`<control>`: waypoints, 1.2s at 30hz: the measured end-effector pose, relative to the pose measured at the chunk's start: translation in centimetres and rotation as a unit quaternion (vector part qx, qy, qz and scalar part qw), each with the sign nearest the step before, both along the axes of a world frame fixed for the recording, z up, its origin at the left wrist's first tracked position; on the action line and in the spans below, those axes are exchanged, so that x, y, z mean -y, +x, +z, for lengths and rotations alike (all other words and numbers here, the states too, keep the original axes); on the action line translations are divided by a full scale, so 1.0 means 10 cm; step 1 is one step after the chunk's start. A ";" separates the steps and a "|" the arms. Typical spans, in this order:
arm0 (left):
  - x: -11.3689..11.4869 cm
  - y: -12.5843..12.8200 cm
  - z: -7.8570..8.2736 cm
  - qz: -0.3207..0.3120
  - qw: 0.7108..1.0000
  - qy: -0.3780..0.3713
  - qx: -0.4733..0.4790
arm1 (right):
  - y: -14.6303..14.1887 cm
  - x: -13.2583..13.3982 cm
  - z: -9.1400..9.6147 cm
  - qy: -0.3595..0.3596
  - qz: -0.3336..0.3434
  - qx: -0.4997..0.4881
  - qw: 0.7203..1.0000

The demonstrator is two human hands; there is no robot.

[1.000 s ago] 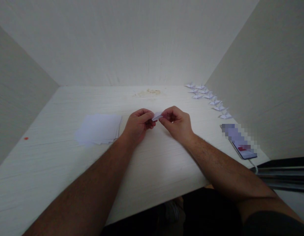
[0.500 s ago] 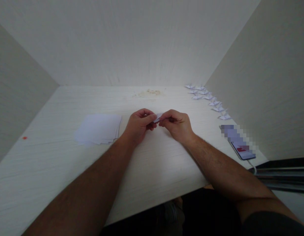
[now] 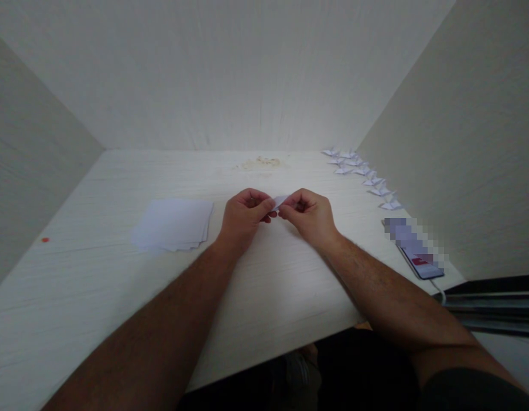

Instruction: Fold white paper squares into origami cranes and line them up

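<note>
Forearms come in from about seven and five o'clock in the head view and converge over the middle of the pale wood-grain tabletop (image 3: 268,297). The left hand (image 3: 242,218) is turned back-up, its fingers curled under into a loose fist and its thumb stretched toward three o'clock. The right hand (image 3: 310,218) mirrors it, wrist bent a little inward, with thumb and forefinger reaching toward nine o'clock. Both are closed in a fingertip pinch on a small folded piece of white paper (image 3: 280,201), which sits between the two hands at the centre of the table. Only a slim corner of it shows past the fingers, and whether it touches the tabletop cannot be told.

At nine o'clock from the hands, just beside the left one, lies a loose stack of square white paper sheets (image 3: 172,224), flat and slightly fanned. At about two o'clock, a row of small folded white paper figures (image 3: 362,170) runs along the right wall. At four o'clock from the right hand, well apart, a phone with a blurred screen (image 3: 418,251) lies flat with a white cable (image 3: 439,285) at its near end. A brownish stain (image 3: 262,162) marks the table at twelve o'clock, and a small red dot (image 3: 45,240) sits far off at nine.
</note>
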State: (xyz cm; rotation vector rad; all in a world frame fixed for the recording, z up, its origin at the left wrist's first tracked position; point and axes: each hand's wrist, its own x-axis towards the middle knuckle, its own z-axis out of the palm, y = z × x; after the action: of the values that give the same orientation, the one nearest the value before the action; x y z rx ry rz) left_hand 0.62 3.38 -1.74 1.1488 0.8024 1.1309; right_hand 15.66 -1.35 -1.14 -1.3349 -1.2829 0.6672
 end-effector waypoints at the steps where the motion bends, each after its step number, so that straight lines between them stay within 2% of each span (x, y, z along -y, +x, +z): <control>1: 0.01 0.00 0.00 0.003 1.000 0.007 -0.002 | 0.00 -0.01 0.00 -0.002 -0.003 -0.020 1.000; 5: 0.01 0.01 -0.01 0.000 0.999 0.038 -0.012 | -0.02 -0.06 0.02 -0.020 -0.006 -0.137 0.990; 7: 0.00 0.00 -0.02 0.000 0.998 0.052 -0.024 | -0.03 -0.06 0.04 -0.046 0.001 -0.160 0.986; 11: 0.01 0.00 -0.01 0.017 0.997 0.067 -0.044 | -0.04 -0.05 0.05 -0.071 0.001 -0.154 0.985; 25: 0.05 0.03 -0.03 0.137 0.971 0.152 -0.124 | -0.09 -0.01 0.03 -0.063 -0.037 -0.136 0.988; 32: 0.03 0.01 -0.03 0.073 0.983 0.134 -0.104 | -0.07 -0.02 0.05 -0.031 -0.010 -0.116 0.993; 36: 0.02 0.00 -0.03 0.071 0.982 0.138 -0.110 | -0.06 0.00 0.03 0.002 -0.014 -0.078 0.997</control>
State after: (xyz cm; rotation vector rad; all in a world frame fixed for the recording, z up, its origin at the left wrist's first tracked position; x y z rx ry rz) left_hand 0.61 3.18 -1.99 1.4864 0.9290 1.2762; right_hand 15.04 -1.32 -0.88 -1.2687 -1.1378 0.7338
